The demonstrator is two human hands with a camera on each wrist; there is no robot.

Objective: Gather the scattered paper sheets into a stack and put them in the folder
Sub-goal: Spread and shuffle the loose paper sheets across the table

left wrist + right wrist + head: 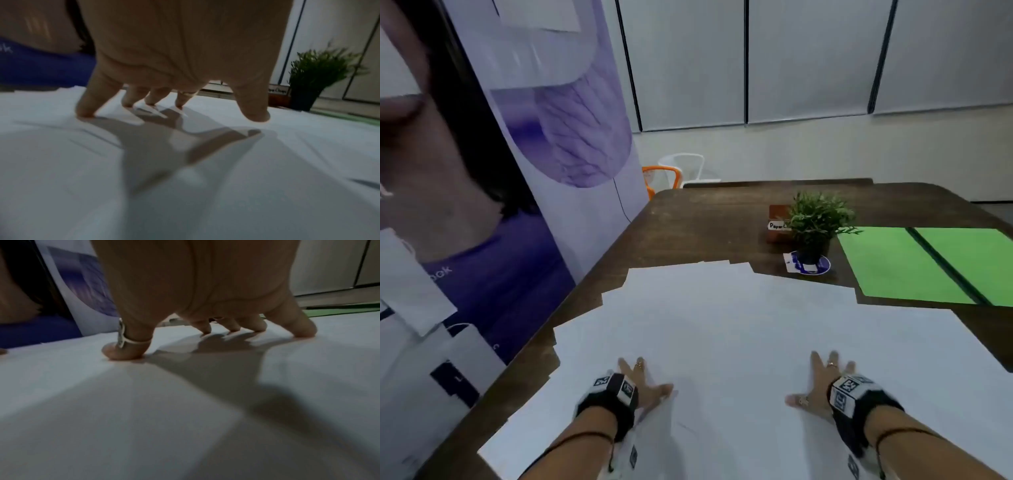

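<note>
Several white paper sheets (722, 329) lie overlapped and fanned across the near part of the dark wooden table (705, 219). My left hand (645, 378) lies spread on the sheets at the near left, its fingertips (84, 112) pressing the paper (185, 178). My right hand (822, 382) is spread flat on the sheets at the near right, thumb and fingertips (304, 332) touching the paper (144, 402). An open green folder (914, 263) lies flat at the right, its near left corner under a sheet's edge. Neither hand holds anything.
A small potted plant (813, 222) on a blue coaster stands between the sheets and the folder, with a brown box (777, 224) labelled in white behind it. A purple banner (544, 137) stands along the table's left edge. Chairs (681, 169) sit beyond the far end.
</note>
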